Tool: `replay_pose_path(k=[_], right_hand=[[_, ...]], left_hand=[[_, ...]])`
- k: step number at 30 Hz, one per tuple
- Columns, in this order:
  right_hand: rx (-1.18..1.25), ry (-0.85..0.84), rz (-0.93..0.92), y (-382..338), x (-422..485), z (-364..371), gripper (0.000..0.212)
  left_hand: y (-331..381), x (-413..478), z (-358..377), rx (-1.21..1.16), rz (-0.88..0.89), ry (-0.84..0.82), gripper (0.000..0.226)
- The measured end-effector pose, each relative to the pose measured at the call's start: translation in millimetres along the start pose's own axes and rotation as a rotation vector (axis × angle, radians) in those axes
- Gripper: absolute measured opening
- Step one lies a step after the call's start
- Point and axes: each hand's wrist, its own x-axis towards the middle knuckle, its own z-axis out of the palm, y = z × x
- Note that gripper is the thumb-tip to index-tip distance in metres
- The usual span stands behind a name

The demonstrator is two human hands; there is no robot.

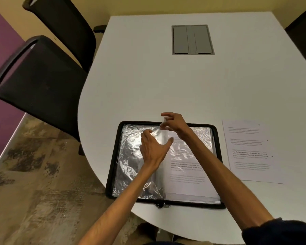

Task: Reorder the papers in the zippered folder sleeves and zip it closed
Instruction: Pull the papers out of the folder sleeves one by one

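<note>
A black zippered folder (113, 165) lies open on the white table near its front edge, its clear plastic sleeves spread flat. A printed sheet (185, 175) shows inside the right-hand sleeve. My left hand (153, 149) rests with spread fingers on the shiny left-hand sleeves (129, 156). My right hand (173, 123) is above the folder's top middle and pinches the upper edge of a clear sleeve (163, 137), lifting it. A loose printed paper (249, 152) lies on the table to the right of the folder. The zipper pull (163, 206) sits at the folder's near edge.
The white table (166, 85) has a grey cable hatch (193, 39) set into its far middle. Two black chairs (42, 82) stand at the left, a dark chair back (302, 32) at the far right. Patterned carpet lies below left.
</note>
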Motion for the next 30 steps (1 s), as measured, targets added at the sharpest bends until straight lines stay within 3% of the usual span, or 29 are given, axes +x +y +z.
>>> replay_pose_path(k=[3,8,12,16,20,25,28,30], right_hand=[[-0.007,-0.018,-0.022,-1.4,0.2,20.4,0.057],[-0.104,-0.055,-0.131,1.4,0.4,35.6,0.065],[-0.252,-0.024,-0.221,11.6,5.7,30.4,0.063],[-0.55,0.047,-0.229,38.7,15.4,23.8,0.049],[-0.888,-0.086,-0.138,79.2,21.9,17.8,0.04],[-1.05,-0.212,-0.057,115.8,17.2,24.3,0.04],[-1.128,-0.191,-0.11,122.3,14.5,32.1,0.049],[-1.226,-0.171,-0.163,124.1,14.8,36.3,0.057]], left_hand=[[-2.1,9.7,-5.3,0.061,-0.041,-0.013,0.08],[-21.8,38.6,-24.1,0.021,-0.226,-0.069,0.048],[-45.5,60.5,-37.4,-0.06,-0.352,-0.068,0.039],[-76.3,67.6,-43.2,-0.076,-0.428,-0.076,0.036],[-99.4,67.7,-42.0,-0.095,-0.456,-0.089,0.041],[-111.8,67.1,-38.6,-0.039,-0.361,-0.062,0.037],[-118.4,66.1,-34.3,0.109,-0.101,-0.006,0.037],[-123.2,66.7,-29.4,0.196,0.117,-0.072,0.037]])
